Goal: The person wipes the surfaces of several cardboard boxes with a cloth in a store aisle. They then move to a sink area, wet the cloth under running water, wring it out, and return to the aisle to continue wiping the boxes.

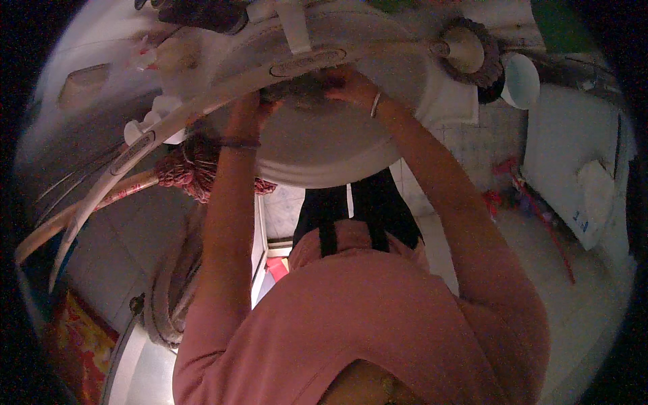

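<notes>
Before me is a wide, pale round basin [324, 152] in dim, blurry light. My left hand [255, 109] is over its left part, beside a dark, indistinct mass [298, 91] that seems to lie in the basin. On the other side of that mass is my right hand [349, 86], its fingers bent; a thin light bangle circles the wrist. What either hand grips cannot be made out. A long pale wooden-looking handle [212, 98] with oval marks crosses the view above both hands, ending near a round brush-like head [468, 50] at the upper right.
A red-and-white string mop [190, 169] lies left of my left forearm, near a hanging brown cloth [174, 283]. White containers [157, 121] stand at the left. At the right are a pale cup-like vessel [521, 81], a whitish panel [567, 147] and a thin red stick [552, 228].
</notes>
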Tool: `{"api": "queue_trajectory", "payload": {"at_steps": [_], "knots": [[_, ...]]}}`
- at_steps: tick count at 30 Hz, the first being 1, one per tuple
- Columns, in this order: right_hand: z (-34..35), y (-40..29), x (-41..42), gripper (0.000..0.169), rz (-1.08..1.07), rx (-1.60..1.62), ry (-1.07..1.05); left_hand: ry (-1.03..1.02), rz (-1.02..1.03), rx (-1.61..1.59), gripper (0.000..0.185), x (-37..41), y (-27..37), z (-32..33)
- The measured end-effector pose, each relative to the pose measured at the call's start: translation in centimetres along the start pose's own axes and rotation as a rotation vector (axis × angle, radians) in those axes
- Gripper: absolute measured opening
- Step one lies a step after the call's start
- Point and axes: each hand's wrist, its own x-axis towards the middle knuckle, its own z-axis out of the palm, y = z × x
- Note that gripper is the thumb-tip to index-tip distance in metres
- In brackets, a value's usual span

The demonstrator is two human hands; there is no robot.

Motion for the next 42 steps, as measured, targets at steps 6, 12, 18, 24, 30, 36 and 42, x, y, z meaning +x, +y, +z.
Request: {"api": "queue_trajectory", "payload": {"at_steps": [6,12,18,24,30,36,42], "knots": [[-2.6,-0.2,-2.2,0.033,-0.06,0.322,0.324,0.115,-0.1,0.306,0.042,-3.1,3.9,1.1],[-2.7,-2.8,-4.1,0.031,0.108,0.381,0.545,-0.109,0.491,0.679,0.037,-4.3,2.6,0.2],[-5.7,-3.0,-4.8,0.038,0.032,-1.027,0.288,0.041,-0.098,-0.021,0.04,-6.5,6.9,3.8],[0.1,2.8,1.1,0.04,-0.25,-1.564,0.671,0.167,-0.224,0.026,0.039,-4.9,3.5,4.3],[0.8,-2.2,3.1,0.039,0.093,-1.49,0.174,0.076,-0.194,-0.163,0.042,-5.1,0.6,2.5],[2.9,-0.9,0.7,0.036,-0.352,-1.036,0.427,-0.284,-0.032,-0.393,0.053,-6.0,2.9,8.8],[2.3,0.8,-1.0,0.036,-0.393,-0.927,0.493,-0.288,0.0,-0.15,0.055,-0.6,-2.0,8.7]]}}
